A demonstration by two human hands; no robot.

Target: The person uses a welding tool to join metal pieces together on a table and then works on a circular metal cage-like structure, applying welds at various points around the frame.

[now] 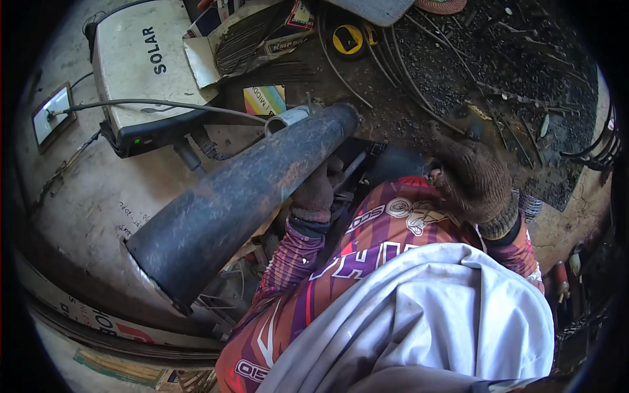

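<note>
A long dark metal pipe (239, 203), wider at its near left end, slants up to the right across the middle of the view. My left hand (316, 195), in a brown knitted glove, is closed against the pipe's underside, with part of its fingers hidden by it. Farther right, my right hand (477, 180) wears a similar glove, its fingers curled and partly smeared by motion. What it holds, if anything, I cannot make out. A blurred dark shape (396, 164) lies between the two hands. Behind the pipe's narrow end shows a short light-grey tube (288, 119).
At the upper left stands a white and black machine (147, 72) with a green light and a grey cable (177, 103). A torn carton (206, 62) spills thin rods (252, 49). Nearby lie a yellow-black tape measure (347, 40), loose cables and dark grit. A red-handled tool (561, 281) lies right.
</note>
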